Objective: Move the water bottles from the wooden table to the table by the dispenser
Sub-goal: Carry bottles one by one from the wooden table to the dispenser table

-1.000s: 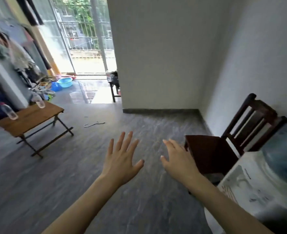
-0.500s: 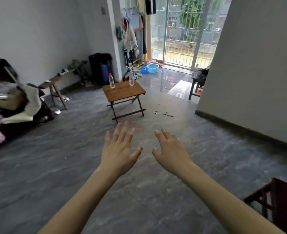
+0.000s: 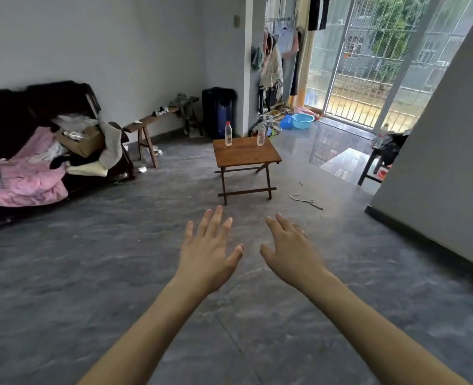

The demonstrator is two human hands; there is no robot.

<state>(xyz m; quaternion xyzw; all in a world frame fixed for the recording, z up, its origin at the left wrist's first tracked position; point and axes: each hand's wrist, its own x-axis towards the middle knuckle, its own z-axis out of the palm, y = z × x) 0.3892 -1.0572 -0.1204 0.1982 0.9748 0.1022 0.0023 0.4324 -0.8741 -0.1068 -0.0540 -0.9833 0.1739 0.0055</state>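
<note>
Head view: I have both arms stretched forward over the grey floor (image 3: 118, 273), palms down. My left hand (image 3: 206, 252) is spread flat, fingers fanned apart, holding nothing. My right hand (image 3: 292, 251) is loosely spread as well, fingers slightly curled downward, also empty. The two hands sit side by side with a gap between the thumbs, touching neither each other nor anything else.

The wooden table (image 3: 245, 155) stands ahead of the hands, well apart from them, on crossed folding legs. Two bottles stand upright along its far edge: the left bottle (image 3: 228, 133) with a red cap, near the far left corner, and the right bottle (image 3: 261, 137) near the far right corner. They are apart from each other, each clear with a label band.

Left of the table, against the wall, is a dark sofa (image 3: 15, 112) heaped with pink bedding and a cardboard box. Behind the table and to its left sits a low bench (image 3: 152, 122), and directly behind it a dark suitcase (image 3: 218, 112). Beyond the table to the right a blue basin (image 3: 302, 121) lies by the barred glass door (image 3: 368, 59).
</note>
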